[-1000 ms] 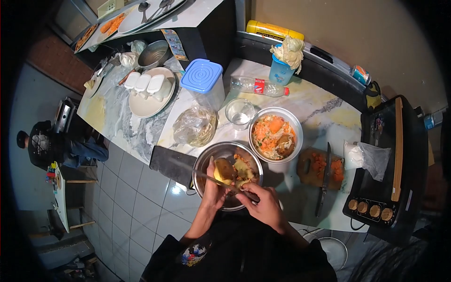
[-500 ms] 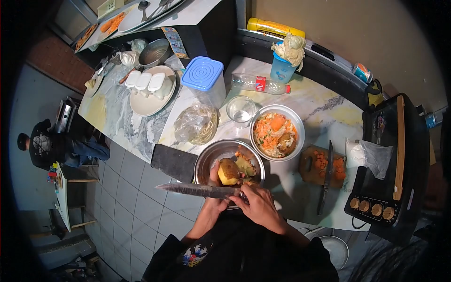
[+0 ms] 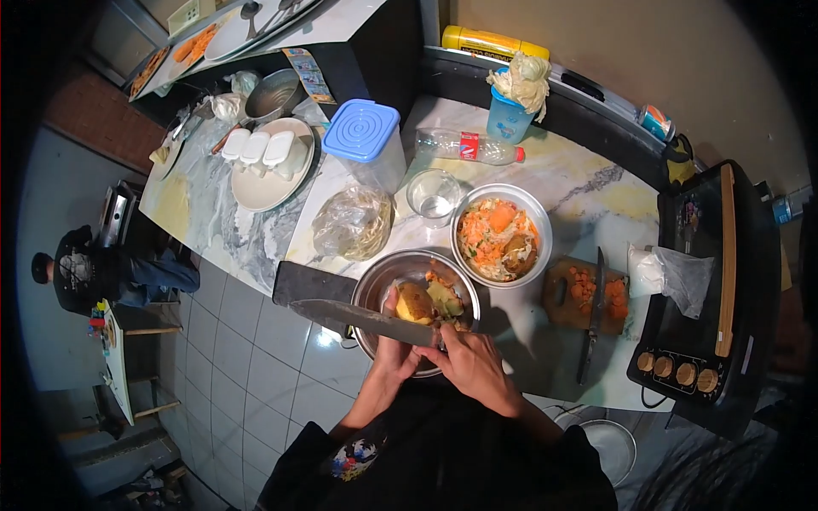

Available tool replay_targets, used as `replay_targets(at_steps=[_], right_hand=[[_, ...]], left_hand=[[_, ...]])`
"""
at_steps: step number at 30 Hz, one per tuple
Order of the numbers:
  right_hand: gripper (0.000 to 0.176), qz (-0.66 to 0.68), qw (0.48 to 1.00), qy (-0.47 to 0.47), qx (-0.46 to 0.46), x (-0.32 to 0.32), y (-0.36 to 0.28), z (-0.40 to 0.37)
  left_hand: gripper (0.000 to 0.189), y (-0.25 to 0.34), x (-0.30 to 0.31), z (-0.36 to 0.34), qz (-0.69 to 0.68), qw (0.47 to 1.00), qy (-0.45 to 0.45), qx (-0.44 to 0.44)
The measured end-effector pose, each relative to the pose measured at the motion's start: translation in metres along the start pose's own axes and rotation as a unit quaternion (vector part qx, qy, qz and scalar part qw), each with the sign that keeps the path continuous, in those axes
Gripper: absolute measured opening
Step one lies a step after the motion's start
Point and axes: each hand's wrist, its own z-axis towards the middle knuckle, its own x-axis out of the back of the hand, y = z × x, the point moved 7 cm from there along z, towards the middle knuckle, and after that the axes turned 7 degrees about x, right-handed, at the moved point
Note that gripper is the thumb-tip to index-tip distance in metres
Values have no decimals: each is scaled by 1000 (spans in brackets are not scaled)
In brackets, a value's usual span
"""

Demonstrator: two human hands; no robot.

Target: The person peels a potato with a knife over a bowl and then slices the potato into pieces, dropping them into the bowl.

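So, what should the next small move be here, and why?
Probably set the knife edge against the potato and pare off a strip: the left hand holds the potato over the bowl, brown skin seems left on it, and the right hand holds the blade close by it.

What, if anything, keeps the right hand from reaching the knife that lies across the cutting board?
Likely reachable, yes: only bare counter lies between the right hand and that knife on the cutting board. But the hand grips a big knife, so it is not free.
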Motion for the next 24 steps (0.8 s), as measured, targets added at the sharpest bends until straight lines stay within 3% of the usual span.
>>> replay_targets(at_steps=[6,8,11,14,17,24], right_hand=[[39,1,1000,-4,-17,2,-2,5],[38,17,999,-9,-33,2,-2,6],[39,2,999,-17,-31,2,-3,7],[39,-11,1000,-11,-27,2,-2,7],[39,-17,999,-20,-27,1,0,8],[39,-39,999,-21,-13,3,-2,10]], left_hand=[[58,1,-1,2,-10,1000,-17,-4],[56,2,-4,-3,-36,998,42,-9],[55,4,-8,-7,-25,998,63,-18],[54,0,5,2,4,1000,-4,-10],[55,0,4,2,10,999,30,-15],[54,0,0,0,21,999,14,-32]])
